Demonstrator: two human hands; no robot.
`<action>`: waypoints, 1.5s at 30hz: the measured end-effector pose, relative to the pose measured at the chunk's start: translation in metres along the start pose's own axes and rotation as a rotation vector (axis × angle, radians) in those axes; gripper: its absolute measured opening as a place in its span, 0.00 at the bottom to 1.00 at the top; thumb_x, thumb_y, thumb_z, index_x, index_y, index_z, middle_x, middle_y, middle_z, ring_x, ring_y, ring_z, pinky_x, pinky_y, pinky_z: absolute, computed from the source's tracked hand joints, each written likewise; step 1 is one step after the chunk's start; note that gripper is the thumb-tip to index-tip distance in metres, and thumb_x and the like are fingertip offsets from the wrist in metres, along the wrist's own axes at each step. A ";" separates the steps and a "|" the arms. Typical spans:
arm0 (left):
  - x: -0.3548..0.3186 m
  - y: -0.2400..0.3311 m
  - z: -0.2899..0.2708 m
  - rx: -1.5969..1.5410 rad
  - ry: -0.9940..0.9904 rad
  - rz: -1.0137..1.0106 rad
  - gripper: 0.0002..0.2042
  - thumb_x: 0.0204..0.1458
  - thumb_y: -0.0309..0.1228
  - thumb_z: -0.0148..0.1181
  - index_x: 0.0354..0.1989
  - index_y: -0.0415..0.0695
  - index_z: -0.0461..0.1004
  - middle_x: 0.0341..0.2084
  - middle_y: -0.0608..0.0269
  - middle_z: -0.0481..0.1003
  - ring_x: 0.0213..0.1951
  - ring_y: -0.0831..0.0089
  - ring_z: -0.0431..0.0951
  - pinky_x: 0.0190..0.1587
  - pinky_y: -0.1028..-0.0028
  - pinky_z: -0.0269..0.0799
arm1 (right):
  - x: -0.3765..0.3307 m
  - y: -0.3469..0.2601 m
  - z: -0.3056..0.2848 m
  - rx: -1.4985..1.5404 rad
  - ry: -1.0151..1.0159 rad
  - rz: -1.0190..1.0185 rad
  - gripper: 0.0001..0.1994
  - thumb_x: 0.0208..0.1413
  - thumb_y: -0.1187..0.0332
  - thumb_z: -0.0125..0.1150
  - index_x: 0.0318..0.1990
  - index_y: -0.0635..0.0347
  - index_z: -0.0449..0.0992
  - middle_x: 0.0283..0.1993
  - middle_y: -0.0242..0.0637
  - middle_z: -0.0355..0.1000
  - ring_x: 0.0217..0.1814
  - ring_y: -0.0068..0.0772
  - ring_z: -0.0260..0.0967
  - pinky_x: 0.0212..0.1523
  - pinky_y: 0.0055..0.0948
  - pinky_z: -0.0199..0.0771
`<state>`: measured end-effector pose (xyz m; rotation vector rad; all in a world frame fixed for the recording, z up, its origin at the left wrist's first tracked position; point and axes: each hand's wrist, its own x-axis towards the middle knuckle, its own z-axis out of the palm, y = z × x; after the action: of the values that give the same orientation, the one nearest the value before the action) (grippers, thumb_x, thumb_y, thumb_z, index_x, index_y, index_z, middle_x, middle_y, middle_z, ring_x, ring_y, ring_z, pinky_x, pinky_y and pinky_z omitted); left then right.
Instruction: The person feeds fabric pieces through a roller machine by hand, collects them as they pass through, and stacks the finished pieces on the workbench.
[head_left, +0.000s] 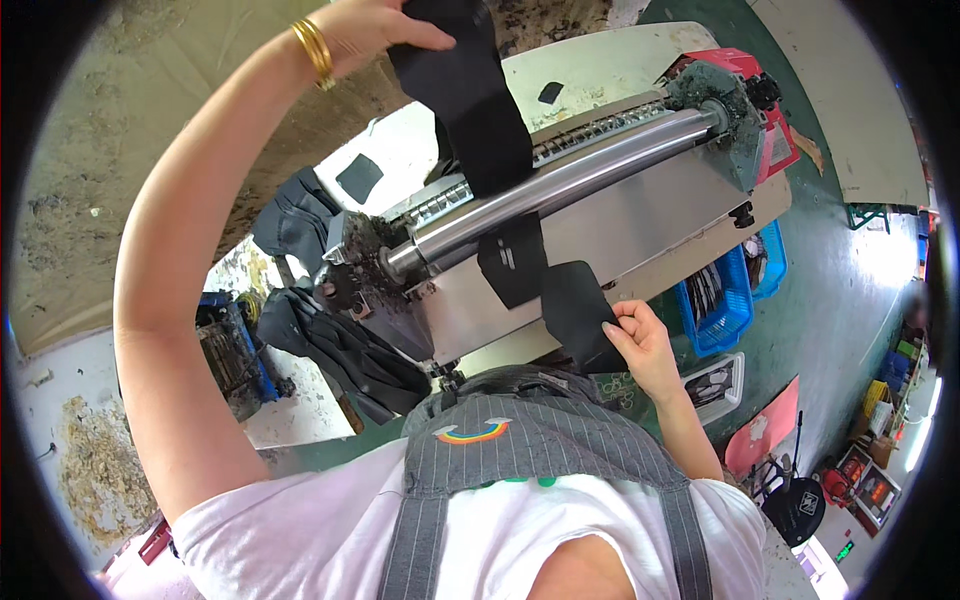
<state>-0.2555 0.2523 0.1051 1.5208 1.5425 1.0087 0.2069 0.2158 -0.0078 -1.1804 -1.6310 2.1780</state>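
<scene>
At the far side of the machine, my left hand point(368, 32) grips a long black strip of sheet material point(470, 100), thumb on top and the other fingers mostly hidden. The strip hangs down to a shiny metal roller point(570, 190). Below the roller, a black piece point(512, 262) with small pale marks lies on the sloping metal plate point(620, 235); I cannot tell if it joins the strip. On the near right, my right hand point(645, 345) pinches the edge of a separate black piece with rounded corners point(578, 308), held over the plate's front edge.
Black material point(335, 345) is heaped left of the machine. Small black scraps point(360, 178) lie on the white table behind it. Blue baskets point(735, 310) and a white tray point(715, 388) with dark pieces stand at right. A pink sheet point(762, 430) and a black round seat point(795, 510) are farther right.
</scene>
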 end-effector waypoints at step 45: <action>-0.136 0.091 -0.170 1.163 0.450 0.222 0.25 0.45 0.31 0.64 0.53 0.41 0.67 0.43 0.49 0.75 0.41 0.56 0.76 0.44 0.64 0.72 | -0.019 0.055 0.214 0.048 -0.722 0.198 0.13 0.62 0.65 0.58 0.47 0.64 0.69 0.40 0.32 0.71 0.42 0.20 0.70 0.44 0.22 0.71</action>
<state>-0.3675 0.1096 0.2559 2.3614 2.5653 0.5491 0.0918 0.0279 -0.0283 -0.5736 -1.7193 2.9813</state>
